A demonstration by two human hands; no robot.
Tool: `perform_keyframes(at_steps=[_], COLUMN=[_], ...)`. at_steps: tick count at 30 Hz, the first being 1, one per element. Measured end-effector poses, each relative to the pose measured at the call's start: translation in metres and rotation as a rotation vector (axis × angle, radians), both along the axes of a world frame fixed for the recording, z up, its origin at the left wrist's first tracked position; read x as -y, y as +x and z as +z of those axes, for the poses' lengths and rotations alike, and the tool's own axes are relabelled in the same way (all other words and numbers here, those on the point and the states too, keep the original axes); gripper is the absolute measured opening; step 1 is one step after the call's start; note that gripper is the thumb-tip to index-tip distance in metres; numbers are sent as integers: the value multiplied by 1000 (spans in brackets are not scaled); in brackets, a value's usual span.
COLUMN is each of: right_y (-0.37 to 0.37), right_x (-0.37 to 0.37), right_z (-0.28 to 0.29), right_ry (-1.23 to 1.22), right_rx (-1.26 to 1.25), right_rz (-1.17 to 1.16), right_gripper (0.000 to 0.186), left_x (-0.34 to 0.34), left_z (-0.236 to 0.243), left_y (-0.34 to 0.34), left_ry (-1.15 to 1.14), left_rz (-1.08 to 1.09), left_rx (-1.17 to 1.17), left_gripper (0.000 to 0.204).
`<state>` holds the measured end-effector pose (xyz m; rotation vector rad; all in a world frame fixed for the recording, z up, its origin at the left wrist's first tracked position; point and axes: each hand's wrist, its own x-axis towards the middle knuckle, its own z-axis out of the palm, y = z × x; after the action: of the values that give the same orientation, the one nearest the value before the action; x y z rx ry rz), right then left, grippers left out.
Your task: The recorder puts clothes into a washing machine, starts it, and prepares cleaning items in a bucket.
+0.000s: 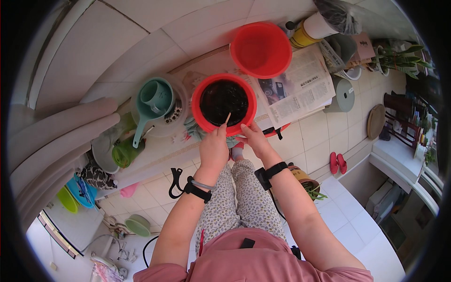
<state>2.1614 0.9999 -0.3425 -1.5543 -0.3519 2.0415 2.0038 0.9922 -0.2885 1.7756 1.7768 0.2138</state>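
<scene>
A red plastic basin [198, 105] stands on the bench in front of me, with dark, almost black contents [224, 99] inside; whether they are liquid or solid I cannot tell. My left hand [213, 149] is closed at the near rim, pinching a thin light wooden stick [228, 117] whose tip points into the basin. On the near right side, the fingers of my right hand [256, 139] grip the basin's rim. A greenish cloth [193, 129] lies under and beside the basin.
Behind stands a second red basin [260, 49]. Newspaper [300, 82] covers the bench to the right. At the left, a green dipper [155, 98] rests over a clear tub [176, 127] near a green container [127, 151]. A potted plant [300, 176] stands on the floor by my right forearm.
</scene>
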Motion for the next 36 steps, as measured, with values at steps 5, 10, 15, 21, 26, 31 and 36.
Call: perform_keyframes(at_steps=[5, 10, 15, 21, 26, 31, 36], right_y=[1, 2, 2, 3, 6, 6, 6], right_x=[1, 0, 0, 0, -1, -4, -3], right_z=[-2, -2, 2, 0, 0, 4, 5], right_ry=[1, -8, -3, -7, -6, -16, -3], right_rx=[-1, 14, 25, 27, 36, 50, 73], right_rz=[-7, 4, 28, 58, 66, 76, 95], right_gripper=[40, 42, 45, 47, 47, 48, 49], left_x=[7, 7, -1, -11, -15, -13, -20], left_z=[23, 37, 36, 12, 18, 48, 46], left_y=[-15, -31, -19, -22, -41, -43, -27], left_ry=[18, -28, 66, 25, -21, -33, 124], left_rz=[-63, 3, -21, -88, -25, 62, 28], left_rx=[-11, -85, -3, -179, -224, -205, -111], left_gripper=[38, 30, 37, 28, 27, 26, 23])
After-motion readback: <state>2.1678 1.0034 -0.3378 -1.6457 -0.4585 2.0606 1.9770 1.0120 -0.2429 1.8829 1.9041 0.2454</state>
